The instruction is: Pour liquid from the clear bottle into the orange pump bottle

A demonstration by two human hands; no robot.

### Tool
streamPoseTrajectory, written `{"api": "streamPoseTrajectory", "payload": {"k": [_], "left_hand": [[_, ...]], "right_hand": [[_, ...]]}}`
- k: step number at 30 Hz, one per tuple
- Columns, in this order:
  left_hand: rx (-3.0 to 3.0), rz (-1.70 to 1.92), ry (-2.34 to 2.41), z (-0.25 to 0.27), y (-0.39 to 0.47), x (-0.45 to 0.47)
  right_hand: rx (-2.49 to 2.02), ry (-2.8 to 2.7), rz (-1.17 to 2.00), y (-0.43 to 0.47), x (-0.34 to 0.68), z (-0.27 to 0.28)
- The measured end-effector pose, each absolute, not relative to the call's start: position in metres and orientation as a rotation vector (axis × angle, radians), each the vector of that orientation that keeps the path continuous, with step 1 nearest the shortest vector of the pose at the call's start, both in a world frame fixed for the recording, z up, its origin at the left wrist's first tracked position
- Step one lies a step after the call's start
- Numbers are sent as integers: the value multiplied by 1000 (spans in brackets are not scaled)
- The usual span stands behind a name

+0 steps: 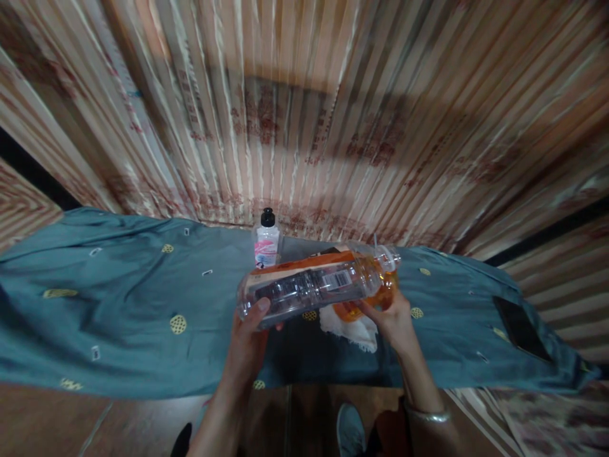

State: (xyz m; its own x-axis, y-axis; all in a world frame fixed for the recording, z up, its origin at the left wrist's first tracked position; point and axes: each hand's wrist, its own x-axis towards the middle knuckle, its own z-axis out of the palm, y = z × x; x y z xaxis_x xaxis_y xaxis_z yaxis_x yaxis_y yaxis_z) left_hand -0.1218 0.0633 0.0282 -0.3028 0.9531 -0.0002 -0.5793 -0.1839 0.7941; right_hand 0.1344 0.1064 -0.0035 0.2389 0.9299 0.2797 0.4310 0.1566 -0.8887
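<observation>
A large clear plastic bottle [304, 289] with an orange label and a barcode lies nearly level in the air, its neck toward the right. My left hand [252, 327] is closed around its base end, thumb on the near side. Beneath the neck end, my right hand [394, 317] is closed against a see-through container of orange liquid [386, 291], which the bottle partly covers. The fingers of that hand are mostly hidden, and whether they also touch the bottle is unclear. Below lies a white cloth [354, 330] with a frayed edge.
A small white bottle with a black cap and pink label [267, 241] stands upright at the back of the table. The teal patterned tablecloth [143, 304] carries a dark flat phone-like object [521, 327] at the right. Pleated curtains [304, 127] hang close behind.
</observation>
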Motion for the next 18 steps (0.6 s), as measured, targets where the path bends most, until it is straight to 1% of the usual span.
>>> {"api": "streamPoseTrajectory", "payload": {"k": [5, 10, 18], "left_hand": [[624, 1728, 837, 27, 60, -116], [607, 1713, 831, 26, 57, -113], [599, 1652, 827, 27, 50, -108]], "right_hand": [[-1355, -1329, 842, 109, 135, 5], [-1306, -1347, 984, 117, 140, 11], [-1387, -1343, 878, 117, 144, 9]]}}
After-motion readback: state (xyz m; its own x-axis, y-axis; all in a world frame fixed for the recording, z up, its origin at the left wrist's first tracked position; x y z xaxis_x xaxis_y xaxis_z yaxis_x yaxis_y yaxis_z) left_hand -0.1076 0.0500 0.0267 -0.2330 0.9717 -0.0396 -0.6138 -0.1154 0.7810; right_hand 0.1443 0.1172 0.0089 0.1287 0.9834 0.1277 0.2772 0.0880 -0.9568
